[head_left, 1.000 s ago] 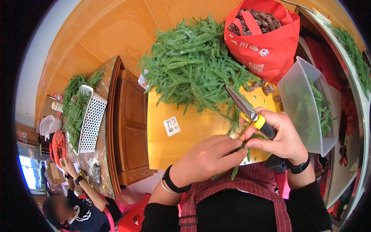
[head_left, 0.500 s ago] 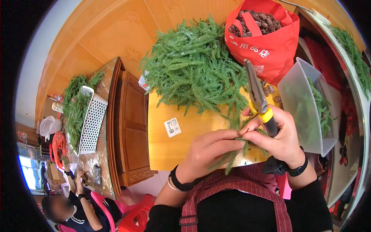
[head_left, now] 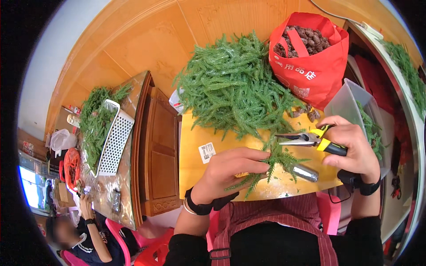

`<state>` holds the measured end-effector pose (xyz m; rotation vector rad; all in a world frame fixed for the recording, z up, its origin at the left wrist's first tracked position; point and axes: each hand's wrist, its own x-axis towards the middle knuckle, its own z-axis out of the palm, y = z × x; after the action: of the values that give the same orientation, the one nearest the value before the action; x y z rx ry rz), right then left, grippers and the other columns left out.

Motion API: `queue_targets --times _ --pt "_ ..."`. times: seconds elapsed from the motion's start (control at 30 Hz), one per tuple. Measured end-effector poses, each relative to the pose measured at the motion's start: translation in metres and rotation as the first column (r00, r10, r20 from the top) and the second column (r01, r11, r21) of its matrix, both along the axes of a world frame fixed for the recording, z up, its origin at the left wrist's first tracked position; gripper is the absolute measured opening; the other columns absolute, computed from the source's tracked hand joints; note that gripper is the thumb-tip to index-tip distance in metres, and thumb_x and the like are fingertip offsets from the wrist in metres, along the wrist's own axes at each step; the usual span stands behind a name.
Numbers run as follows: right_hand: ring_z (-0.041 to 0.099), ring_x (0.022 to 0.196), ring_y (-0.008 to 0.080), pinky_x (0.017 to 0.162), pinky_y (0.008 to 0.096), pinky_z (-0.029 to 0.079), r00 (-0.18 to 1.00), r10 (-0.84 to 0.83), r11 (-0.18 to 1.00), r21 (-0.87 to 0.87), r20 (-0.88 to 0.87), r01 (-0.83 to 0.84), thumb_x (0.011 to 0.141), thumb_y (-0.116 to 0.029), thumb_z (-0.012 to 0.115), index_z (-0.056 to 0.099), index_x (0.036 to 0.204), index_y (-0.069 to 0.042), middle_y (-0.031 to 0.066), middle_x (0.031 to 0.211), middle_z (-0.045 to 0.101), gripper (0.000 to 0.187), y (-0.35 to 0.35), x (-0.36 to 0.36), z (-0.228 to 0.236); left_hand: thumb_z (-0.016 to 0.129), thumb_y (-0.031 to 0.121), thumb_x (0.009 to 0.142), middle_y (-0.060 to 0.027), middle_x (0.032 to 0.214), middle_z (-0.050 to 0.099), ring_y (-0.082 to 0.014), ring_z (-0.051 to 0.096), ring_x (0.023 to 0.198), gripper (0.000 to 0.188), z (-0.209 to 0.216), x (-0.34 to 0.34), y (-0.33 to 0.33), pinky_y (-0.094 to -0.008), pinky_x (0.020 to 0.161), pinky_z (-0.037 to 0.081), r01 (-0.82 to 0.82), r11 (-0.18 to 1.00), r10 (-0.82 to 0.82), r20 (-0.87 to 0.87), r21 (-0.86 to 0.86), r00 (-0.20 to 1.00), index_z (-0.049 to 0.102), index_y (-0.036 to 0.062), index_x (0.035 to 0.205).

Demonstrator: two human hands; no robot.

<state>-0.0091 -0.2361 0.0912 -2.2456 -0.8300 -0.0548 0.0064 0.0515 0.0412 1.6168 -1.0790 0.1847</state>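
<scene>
My left hand is closed around a small green pine-like sprig, its needles fanning out past the fingertips and hanging below them. In my right hand are long-nosed pliers with yellow and black handles. Their jaws point left, parted slightly, just above the sprig's tips. Below the pliers a shiny silver cylinder lies on the yellow table. Green crumbs are scattered around it. Just beyond both hands is a large heap of green sprigs.
A red bag of pine cones stands at the back right, with loose cones beside it. A translucent bin holds greenery at the right. On the left side table are a white perforated basket and more greenery; a person sits there.
My right hand has drawn away to the right from the sprig. The pliers have swung from pointing up to pointing left. The silver cylinder has come into view.
</scene>
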Motion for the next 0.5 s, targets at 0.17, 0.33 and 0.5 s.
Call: queue_targets --times 0.17,0.33,0.5 --pt "0.056 0.078 0.0305 0.085 0.0407 0.040 0.999 0.030 0.996 -0.080 0.022 -0.028 0.067 -0.041 0.071 0.059 0.071 -0.001 0.0076 0.064 0.054 0.042 0.008 -0.003 0.013 0.073 -0.005 0.063 -0.0148 0.090 0.064 -0.0251 0.063 0.078 0.031 0.002 -0.001 0.009 -0.0307 0.066 0.051 0.070 0.996 -0.076 -0.108 -0.054 0.991 0.063 0.0055 0.090" --pt "0.056 0.086 0.0300 0.078 0.0389 0.042 0.995 0.075 0.987 -0.148 0.068 -0.064 0.058 -0.035 0.078 0.059 0.069 -0.004 0.0069 0.071 0.057 0.038 0.013 -0.006 0.018 0.073 -0.004 0.063 -0.0145 0.088 0.064 -0.0253 0.063 0.078 0.029 0.006 -0.003 0.013 -0.0310 0.067 0.050 0.114 0.990 -0.125 -0.149 -0.080 0.981 0.063 0.0049 0.089" --pt "0.055 0.085 0.0293 0.072 0.0361 0.044 0.997 0.039 0.990 -0.139 0.071 -0.029 0.056 -0.034 0.079 0.057 0.066 -0.003 0.0070 0.072 0.058 0.039 0.015 -0.015 0.020 0.075 -0.002 0.063 -0.0134 0.086 0.063 -0.0247 0.063 0.077 0.028 0.006 -0.006 0.015 -0.0305 0.066 0.050 0.170 0.978 -0.191 -0.195 -0.119 0.962 0.063 0.0043 0.087"
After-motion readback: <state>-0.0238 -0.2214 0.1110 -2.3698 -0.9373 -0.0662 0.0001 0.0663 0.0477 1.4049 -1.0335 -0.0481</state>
